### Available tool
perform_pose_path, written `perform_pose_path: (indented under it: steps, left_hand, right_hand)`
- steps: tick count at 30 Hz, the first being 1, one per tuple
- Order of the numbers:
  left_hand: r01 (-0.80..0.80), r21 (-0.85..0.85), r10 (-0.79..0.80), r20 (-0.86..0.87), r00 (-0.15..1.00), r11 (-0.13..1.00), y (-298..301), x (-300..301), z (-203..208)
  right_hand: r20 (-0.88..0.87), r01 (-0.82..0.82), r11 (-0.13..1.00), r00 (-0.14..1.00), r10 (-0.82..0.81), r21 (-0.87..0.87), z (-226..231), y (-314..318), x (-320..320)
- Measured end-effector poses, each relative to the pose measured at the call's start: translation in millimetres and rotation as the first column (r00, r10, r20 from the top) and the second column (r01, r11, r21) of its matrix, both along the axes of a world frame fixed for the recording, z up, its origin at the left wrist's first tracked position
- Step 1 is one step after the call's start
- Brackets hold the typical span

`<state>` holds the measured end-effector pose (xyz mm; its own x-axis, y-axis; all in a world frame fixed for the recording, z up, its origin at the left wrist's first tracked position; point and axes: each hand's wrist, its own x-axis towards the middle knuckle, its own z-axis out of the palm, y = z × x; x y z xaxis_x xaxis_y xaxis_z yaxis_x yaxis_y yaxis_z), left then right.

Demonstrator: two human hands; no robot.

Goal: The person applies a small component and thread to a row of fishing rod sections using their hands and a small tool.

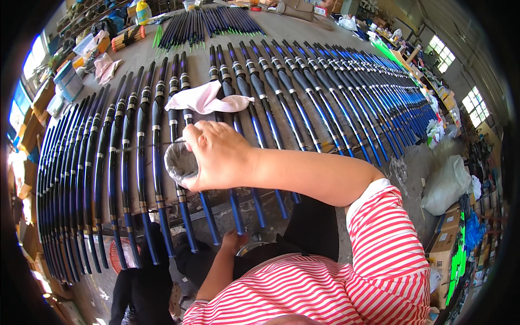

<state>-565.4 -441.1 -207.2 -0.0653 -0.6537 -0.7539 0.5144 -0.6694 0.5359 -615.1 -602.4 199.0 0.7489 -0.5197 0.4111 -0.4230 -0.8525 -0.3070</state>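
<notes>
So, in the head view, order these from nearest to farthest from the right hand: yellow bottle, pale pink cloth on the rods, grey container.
1. Grey container: held in the right hand.
2. Pale pink cloth: just beyond, across the rods.
3. Yellow bottle: far off, upper left.

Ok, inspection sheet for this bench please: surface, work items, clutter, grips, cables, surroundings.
Surface: grey table, largely covered.
Work items: blue-black rods side by side; near ends overhang the edge; pink cloth draped across several.
Clutter: blue tub and yellow bottle, far left.
Right grip: holding a round grey-lined container over the rods.
Left grip: low, beside the rods' near ends; contact unclear.
Cables: nothing seen.
Surroundings: windows, white sack and cardboard box on the right.
</notes>
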Motion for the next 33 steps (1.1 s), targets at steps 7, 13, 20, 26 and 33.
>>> perform_pose_path:
  steps: [7, 13, 20, 26, 33]
  left_hand:
    - [-0.208, -0.018, 0.205, -0.109, 0.973, 0.978, 1.8, -59.9, 23.4]
    - [-0.28, -0.075, 0.268, -0.14, 0.953, 0.957, -6.5, -109.0, 10.5]
    - [-0.222, -0.127, 0.224, 0.003, 0.975, 0.967, -2.6, -160.1, 47.0]
    - [-0.262, -0.16, 0.265, -0.005, 0.964, 0.952, 5.8, -156.6, 38.7]
    - [-0.238, -0.108, 0.247, 0.073, 0.966, 0.965, -2.1, -155.3, 32.8]
  right_hand:
    - [-0.086, 0.122, 0.992, 0.989, -0.12, 0.023, 46.7, -11.7, -100.3]
    - [-0.145, 0.382, 0.924, 0.913, -0.381, -0.025, 63.4, -28.5, -221.4]
    - [-0.192, 0.576, 0.817, 0.8, -0.568, -0.014, 55.5, -50.8, -327.9]
    - [-0.14, 0.652, 0.758, 0.75, -0.647, -0.012, 50.6, -80.3, -372.3]
    - [-0.153, 0.712, 0.702, 0.693, -0.705, -0.008, 45.4, -107.7, -403.6]
